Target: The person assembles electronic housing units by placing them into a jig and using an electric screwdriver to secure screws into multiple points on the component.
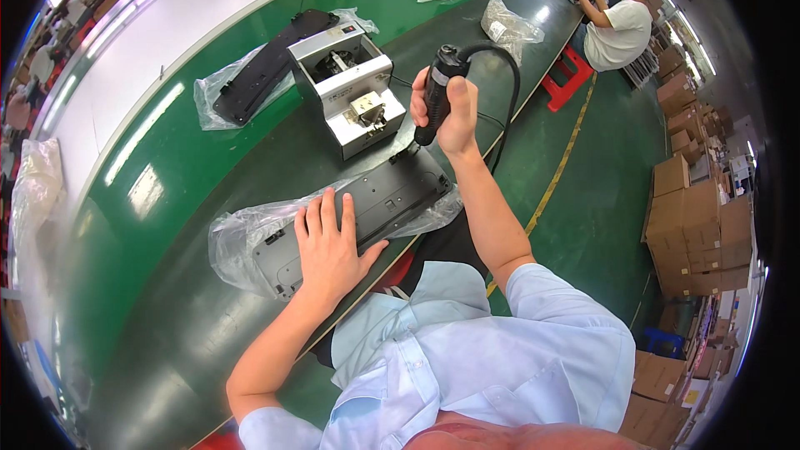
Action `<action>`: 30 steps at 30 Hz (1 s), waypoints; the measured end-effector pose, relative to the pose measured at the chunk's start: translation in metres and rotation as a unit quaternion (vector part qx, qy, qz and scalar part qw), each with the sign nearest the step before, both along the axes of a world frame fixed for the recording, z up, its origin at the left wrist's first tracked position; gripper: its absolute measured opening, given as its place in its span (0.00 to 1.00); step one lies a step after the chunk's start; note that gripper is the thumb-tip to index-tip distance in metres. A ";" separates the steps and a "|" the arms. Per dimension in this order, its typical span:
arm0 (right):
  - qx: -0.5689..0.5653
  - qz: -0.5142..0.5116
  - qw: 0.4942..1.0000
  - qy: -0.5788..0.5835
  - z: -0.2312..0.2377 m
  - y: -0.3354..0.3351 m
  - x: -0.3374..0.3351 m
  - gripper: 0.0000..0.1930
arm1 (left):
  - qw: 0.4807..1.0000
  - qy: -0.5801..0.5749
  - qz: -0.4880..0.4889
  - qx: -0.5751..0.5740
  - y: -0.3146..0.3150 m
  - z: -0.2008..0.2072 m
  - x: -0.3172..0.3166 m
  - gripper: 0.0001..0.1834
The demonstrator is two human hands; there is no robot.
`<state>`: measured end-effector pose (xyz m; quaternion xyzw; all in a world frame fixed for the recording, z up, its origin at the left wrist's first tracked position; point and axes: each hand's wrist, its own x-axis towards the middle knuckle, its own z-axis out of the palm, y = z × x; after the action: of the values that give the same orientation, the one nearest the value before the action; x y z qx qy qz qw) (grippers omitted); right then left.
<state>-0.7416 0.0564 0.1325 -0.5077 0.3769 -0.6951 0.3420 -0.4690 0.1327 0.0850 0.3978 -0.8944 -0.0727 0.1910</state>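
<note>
A long black keyboard [392, 196] lies underside up across a clear plastic bag [237, 242] on the dark green bench. My left hand [327, 243] rests flat on its left half, fingers spread. Wrapped round a black electric screwdriver [437, 93], my right hand [457, 117] holds it upright over the keyboard's far right corner. The tool's tip is down at that corner; whether it sits in a screw is too small to tell. A thick black cable [512, 75] loops from the screwdriver's top down its right side.
A metal screw feeder [342, 87] stands just beyond the keyboard. Behind it another black keyboard [271, 67] lies on plastic. A clear bag of small parts [508, 25] is farther along the bench. A person [621, 21] sits at the far end, near a red stool [569, 79]. Cardboard boxes [687, 225] line the right.
</note>
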 end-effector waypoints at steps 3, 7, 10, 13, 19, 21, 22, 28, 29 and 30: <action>-0.037 0.013 0.999 -0.014 0.023 0.004 0.013 0.44 | 1.000 0.000 0.000 -0.010 0.001 0.000 -0.001 0.49; -0.110 0.037 0.992 -0.054 0.040 -0.018 0.046 0.43 | 1.000 0.004 -0.005 -0.017 0.003 0.001 -0.002 0.49; -0.102 0.044 0.992 -0.067 0.034 -0.033 0.058 0.34 | 1.000 0.009 0.000 -0.016 0.006 -0.001 -0.001 0.49; -0.044 0.065 0.996 -0.047 0.027 -0.004 0.047 0.42 | 1.000 0.017 -0.001 -0.008 0.005 -0.002 -0.001 0.49; -0.033 0.032 0.998 -0.040 0.027 0.065 0.015 0.44 | 1.000 0.006 0.004 -0.002 0.001 0.001 -0.003 0.50; -0.020 0.022 0.999 -0.036 0.026 0.078 0.003 0.45 | 1.000 -0.002 0.009 -0.002 0.001 0.003 -0.003 0.50; -0.014 0.022 0.999 -0.027 0.027 0.082 -0.002 0.44 | 1.000 -0.005 0.010 -0.001 0.001 0.003 -0.003 0.50; 0.009 0.004 1.000 -0.027 0.012 0.086 -0.019 0.42 | 1.000 -0.016 -0.001 -0.006 0.001 0.001 -0.007 0.50; 0.016 -0.005 0.999 -0.029 0.008 0.084 -0.017 0.41 | 1.000 -0.018 -0.004 -0.005 0.001 0.001 -0.008 0.50; 0.016 -0.001 0.999 -0.031 0.004 0.084 -0.019 0.41 | 1.000 -0.021 -0.002 -0.009 0.001 0.002 -0.008 0.50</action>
<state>-0.7607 0.1403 0.1362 -0.4801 0.3780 -0.7044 0.3611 -0.4774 0.1341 0.0867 0.3953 -0.8999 -0.0561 0.1754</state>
